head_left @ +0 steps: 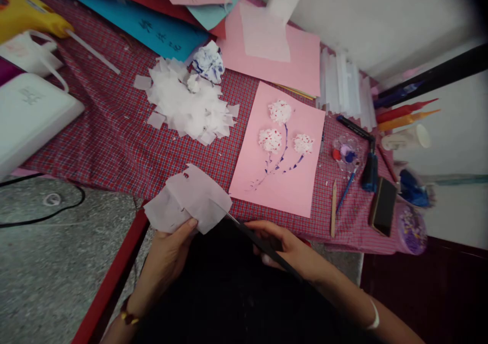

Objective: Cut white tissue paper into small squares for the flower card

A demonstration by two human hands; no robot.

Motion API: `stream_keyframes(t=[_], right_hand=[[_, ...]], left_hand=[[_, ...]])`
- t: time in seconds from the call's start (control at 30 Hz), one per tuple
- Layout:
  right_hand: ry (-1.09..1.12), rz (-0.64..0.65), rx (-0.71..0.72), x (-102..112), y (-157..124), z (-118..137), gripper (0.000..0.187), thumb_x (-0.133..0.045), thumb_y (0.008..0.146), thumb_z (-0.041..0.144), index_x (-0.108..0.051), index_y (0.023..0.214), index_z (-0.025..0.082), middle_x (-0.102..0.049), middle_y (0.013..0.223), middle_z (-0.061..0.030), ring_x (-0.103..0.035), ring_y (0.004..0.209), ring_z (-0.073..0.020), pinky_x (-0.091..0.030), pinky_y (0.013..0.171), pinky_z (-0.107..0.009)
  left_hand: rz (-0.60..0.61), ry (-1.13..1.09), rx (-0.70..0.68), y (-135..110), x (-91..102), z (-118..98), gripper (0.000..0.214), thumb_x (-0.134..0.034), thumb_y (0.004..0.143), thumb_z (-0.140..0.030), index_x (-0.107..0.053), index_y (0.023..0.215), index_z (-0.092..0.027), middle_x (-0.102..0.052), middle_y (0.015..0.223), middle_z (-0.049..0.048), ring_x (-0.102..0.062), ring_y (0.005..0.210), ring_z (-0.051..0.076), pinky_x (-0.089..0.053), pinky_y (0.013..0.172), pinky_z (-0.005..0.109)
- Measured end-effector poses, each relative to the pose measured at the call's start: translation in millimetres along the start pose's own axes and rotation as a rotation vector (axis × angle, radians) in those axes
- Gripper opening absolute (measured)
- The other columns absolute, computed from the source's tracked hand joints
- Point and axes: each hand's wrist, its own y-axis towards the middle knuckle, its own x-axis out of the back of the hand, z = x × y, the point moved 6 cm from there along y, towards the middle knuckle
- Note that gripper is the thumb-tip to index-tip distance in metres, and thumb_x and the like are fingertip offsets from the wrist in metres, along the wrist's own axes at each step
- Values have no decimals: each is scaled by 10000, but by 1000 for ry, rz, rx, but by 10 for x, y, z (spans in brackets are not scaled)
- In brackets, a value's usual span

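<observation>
Tissue paper (188, 197), thin and white, hangs in the air just past the near edge of the table, low in the middle of the view. The left hand (168, 255) pinches its bottom edge, with the thumb on top and the fingers under. The right hand (290, 250) is curled tight around the handles of black scissors (247, 232), and the blade tip touches the tissue paper. The table wears a red checked cloth (110, 141). On it lie a pink sheet (282, 181) with three puffy flowers, a pile of white paper bits (186, 102), a paint tray (345, 153) and a pencil (334, 207). A big blue paper (163, 29) and other coloured sheets cover the far side, near a white wall (373, 13). The near table edge (114, 278) is red and runs slanted beside the left arm. Past it is grey speckled floor (46, 262). The cloth between the pile and the near edge is bare. Both hands work over a dark lap (229, 293), off the table.
</observation>
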Motion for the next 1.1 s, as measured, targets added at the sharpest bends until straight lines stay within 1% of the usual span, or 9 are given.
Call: stream_keyframes(t=[0.1, 0.17, 0.27, 0.33, 0.43, 0.57, 0.7, 0.83, 1.1], right_hand=[[18, -10, -15, -1, 8, -8, 601, -762, 734, 355, -544, 1281, 233, -567, 878, -1, -506, 758, -143, -402, 676, -284], [10, -20, -32, 7, 12, -29, 587, -754, 747, 349, -546, 1282, 232, -556, 843, 8, -488, 724, -135, -387, 647, -275], [-18, -30, -39, 32, 12, -57, 563, -730, 779, 377, -542, 1287, 226, -530, 797, 18, -460, 686, -125, -358, 602, -259], [-23, 5, -16, 36, 7, -50, 581, -727, 784, 399, -525, 1299, 221, -537, 830, 8, -476, 719, -131, -369, 622, -262], [-15, 120, 28, 0, -8, 4, 665, -713, 786, 470, -465, 1346, 211, -542, 943, -24, -499, 812, -149, -392, 691, -281], [-11, 187, 23, -52, -3, 100, 699, -648, 803, 581, -446, 1344, 187, -521, 978, -38, -488, 839, -157, -390, 719, -294], [9, 179, 21, -125, 56, 190, 698, -645, 792, 618, -462, 1299, 173, -519, 931, -30, -475, 787, -140, -374, 678, -275], [0, 159, 45, -193, 123, 249, 715, -624, 776, 671, -475, 1251, 158, -497, 866, -13, -454, 707, -120, -343, 608, -257], [-18, 97, 50, -232, 189, 286, 639, -658, 764, 633, -515, 1188, 176, -506, 841, 2, -432, 646, -94, -333, 550, -230]], left_hand=[[-1, -11, 6, 1, 22, 16, 636, -808, 642, -188, -605, 1236, -293, -709, 1162, 8, -623, 1116, 211, -515, 930, 281], [36, -52, -2, 0, 13, 8, 582, -794, 664, -221, -621, 1215, -292, -709, 1163, 8, -610, 1138, 217, -508, 952, 293], [60, -114, -52, -3, 13, -50, 481, -752, 709, -273, -645, 1178, -282, -715, 1148, 17, -577, 1188, 234, -505, 972, 318], [-12, -97, -87, -2, 68, -87, 431, -743, 717, -250, -663, 1140, -282, -728, 1113, 7, -567, 1200, 222, -492, 990, 308], [-135, -27, -93, -5, 174, -92, 388, -765, 694, -201, -690, 1069, -268, -746, 1042, -9, -592, 1164, 201, -449, 1035, 300], [-177, 26, -62, -13, 242, -38, 345, -774, 702, -208, -700, 1036, -251, -745, 1044, -3, -614, 1131, 210, -423, 1066, 336], [-159, 71, -42, -39, 235, -7, 387, -791, 694, -251, -691, 1068, -252, -731, 1091, 3, -625, 1115, 231, -440, 1058, 377], [-146, 102, -66, -70, 223, -23, 467, -794, 699, -276, -661, 1141, -205, -721, 1115, 40, -617, 1130, 247, -422, 1073, 416], [-159, 95, -36, -73, 272, -29, 458, -809, 670, -286, -678, 1103, -219, -737, 1081, 34, -646, 1083, 246, -469, 1035, 390]])
